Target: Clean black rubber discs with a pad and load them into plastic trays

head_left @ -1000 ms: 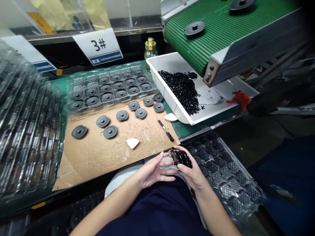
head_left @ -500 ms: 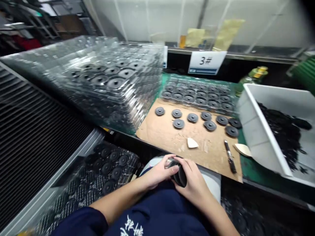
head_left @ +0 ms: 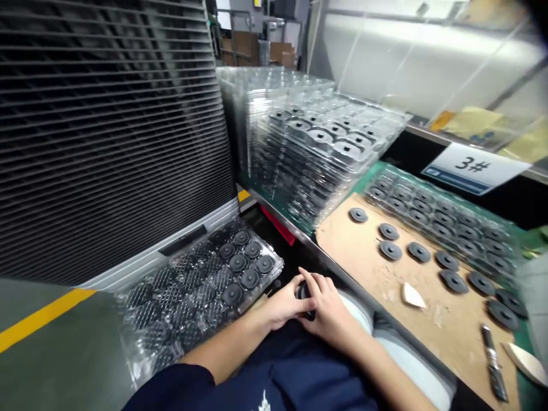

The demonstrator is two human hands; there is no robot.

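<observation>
In front of my lap both hands are closed around dark round rubber discs [head_left: 303, 292], mostly covered by my fingers. My left hand [head_left: 283, 303] grips them from the left with its thumb across the front. My right hand [head_left: 329, 308] wraps them from the right, its fingertips meeting the left ones on top. How many discs lie between my palms cannot be made out. Just left of my hands is a clear plastic tray [head_left: 273, 268] with black discs in several of its pockets.
On the bench at right, loose grey discs [head_left: 418, 252], a white triangular piece [head_left: 413, 295] and a black-handled tool [head_left: 492, 362] lie on cardboard [head_left: 342, 228]. A filled tray [head_left: 443, 214] lies behind. Stacked clear trays [head_left: 291, 148] stand on the bench's far end, beside a tall ribbed stack [head_left: 111, 131].
My view has swung left, bringing the floor tray and ribbed stack further in and taking the white bin mostly out. Both hands stay together, closed more tightly over the discs.
</observation>
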